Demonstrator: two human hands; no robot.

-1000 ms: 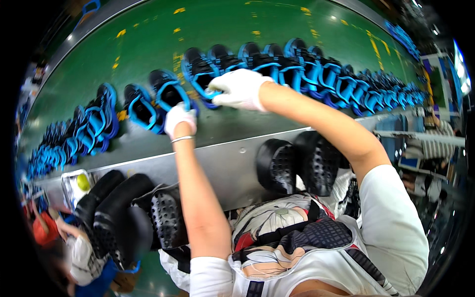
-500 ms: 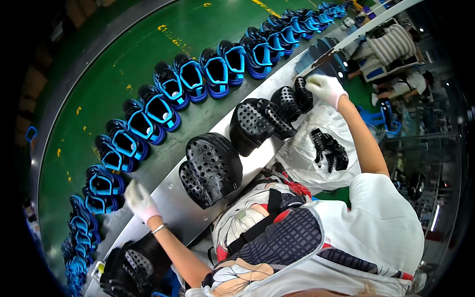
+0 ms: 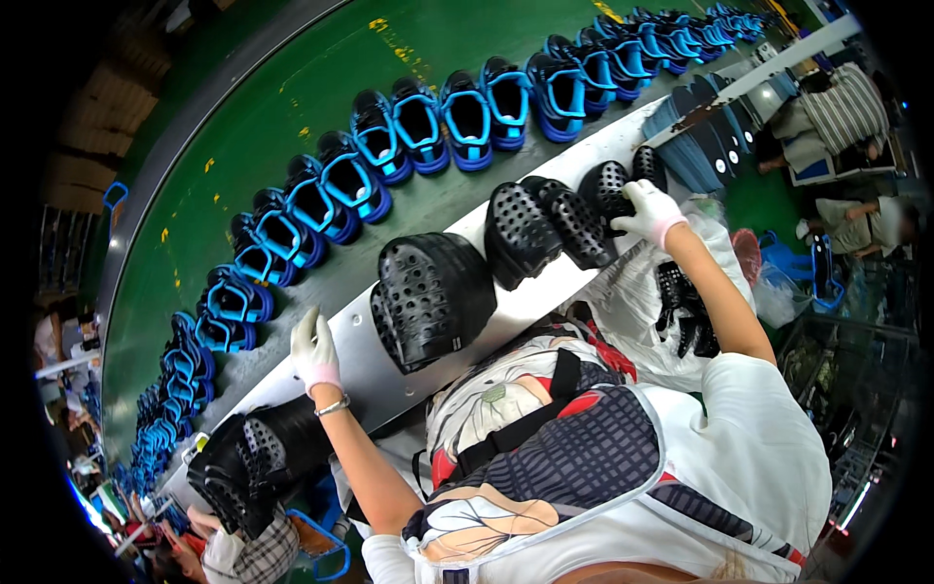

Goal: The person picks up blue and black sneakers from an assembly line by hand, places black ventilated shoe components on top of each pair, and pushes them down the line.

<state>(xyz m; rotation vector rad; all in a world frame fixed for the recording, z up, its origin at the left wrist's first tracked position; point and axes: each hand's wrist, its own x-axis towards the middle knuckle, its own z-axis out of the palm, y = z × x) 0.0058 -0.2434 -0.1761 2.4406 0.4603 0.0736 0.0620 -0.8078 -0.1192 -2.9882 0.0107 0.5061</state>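
Note:
My left hand (image 3: pixel 314 355), in a white glove, is raised over the near-left part of the metal ledge (image 3: pixel 355 389). Its fingers stretch upward, somewhat apart, with nothing visible between them. Also gloved, my right hand (image 3: pixel 650 214) is at the near edge of a black perforated shoe-shaped shell (image 3: pixel 605 191); thumb and fingers are spread, and contact is hard to judge. Just beyond sits a smaller black perforated shell (image 3: pixel 649 167). Between my hands, other black perforated shells stand on the ledge: a large stack (image 3: pixel 433 297) and a pair (image 3: pixel 525 234).
Black-and-blue shoes (image 3: pixel 418 127) line the grey conveyor belt (image 3: pixel 292 321) beyond the ledge. A white plastic bag (image 3: pixel 623 302) with black perforated pieces (image 3: pixel 681 302) is near my right forearm. More black shells (image 3: pixel 253 467) are at lower left. Other people sit at far right and lower left.
The view has shifted, moving the scene rightward. My right hand has come back from the farthest small shell to the one before it. My left hand's fingers now point more upward.

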